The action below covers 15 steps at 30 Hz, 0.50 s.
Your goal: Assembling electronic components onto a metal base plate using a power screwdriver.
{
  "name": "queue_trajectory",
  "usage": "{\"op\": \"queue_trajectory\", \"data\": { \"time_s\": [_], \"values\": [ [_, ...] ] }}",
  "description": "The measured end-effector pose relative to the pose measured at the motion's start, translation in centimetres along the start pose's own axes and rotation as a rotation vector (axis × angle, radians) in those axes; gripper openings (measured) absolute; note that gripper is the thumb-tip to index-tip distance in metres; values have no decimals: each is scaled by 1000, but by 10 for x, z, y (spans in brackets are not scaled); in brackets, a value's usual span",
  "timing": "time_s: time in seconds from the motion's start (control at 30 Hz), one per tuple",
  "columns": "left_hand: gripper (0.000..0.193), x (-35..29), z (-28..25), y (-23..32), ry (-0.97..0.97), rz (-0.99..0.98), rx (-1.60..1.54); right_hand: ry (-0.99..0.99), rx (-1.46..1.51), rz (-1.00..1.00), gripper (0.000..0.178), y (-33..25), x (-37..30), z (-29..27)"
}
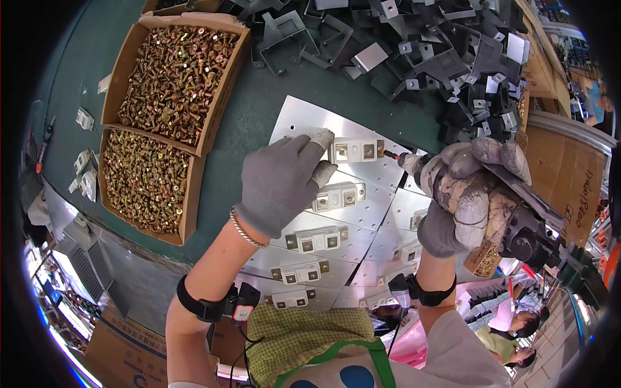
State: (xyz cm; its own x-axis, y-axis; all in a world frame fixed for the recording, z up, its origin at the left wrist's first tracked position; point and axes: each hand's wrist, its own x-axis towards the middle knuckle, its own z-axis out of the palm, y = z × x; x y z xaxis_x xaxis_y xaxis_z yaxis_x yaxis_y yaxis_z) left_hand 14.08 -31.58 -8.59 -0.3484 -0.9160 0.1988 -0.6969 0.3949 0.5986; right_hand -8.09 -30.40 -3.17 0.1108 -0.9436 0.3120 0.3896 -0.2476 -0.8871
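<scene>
My left hand [284, 181], in a grey glove with pale fingertips, has its index finger and thumb at the left end of a white terminal block [354, 151]. This block has two square metal inserts and lies on a silver perforated metal plate [310, 116]. In my right hand [475, 187], also gloved, is a dark power screwdriver [409, 161], fingers wrapped round it. Its thin bit points left and meets the block's right end, where a brass-coloured screw or tab shows. Closer to me, a similar white block [337, 197] sits on the neighbouring plate.
Two cardboard boxes of brass-coloured screws [178, 84] stand at the left. Black metal brackets [446, 58] are heaped at the far right on the green table [242, 139]. Small white parts [85, 118] lie at the left edge. A large carton [563, 174] stands right; people sit beyond.
</scene>
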Motion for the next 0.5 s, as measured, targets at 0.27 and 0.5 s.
{"op": "queue_trajectory", "data": {
  "time_s": [0.27, 0.5],
  "values": [
    [33, 4, 1, 1, 11, 14, -30, 118, -164, -46, 56, 2, 4, 12],
    [30, 2, 0, -1, -19, -17, -55, 71, -238, 93, 65, -10, 23, 4]
  ]
}}
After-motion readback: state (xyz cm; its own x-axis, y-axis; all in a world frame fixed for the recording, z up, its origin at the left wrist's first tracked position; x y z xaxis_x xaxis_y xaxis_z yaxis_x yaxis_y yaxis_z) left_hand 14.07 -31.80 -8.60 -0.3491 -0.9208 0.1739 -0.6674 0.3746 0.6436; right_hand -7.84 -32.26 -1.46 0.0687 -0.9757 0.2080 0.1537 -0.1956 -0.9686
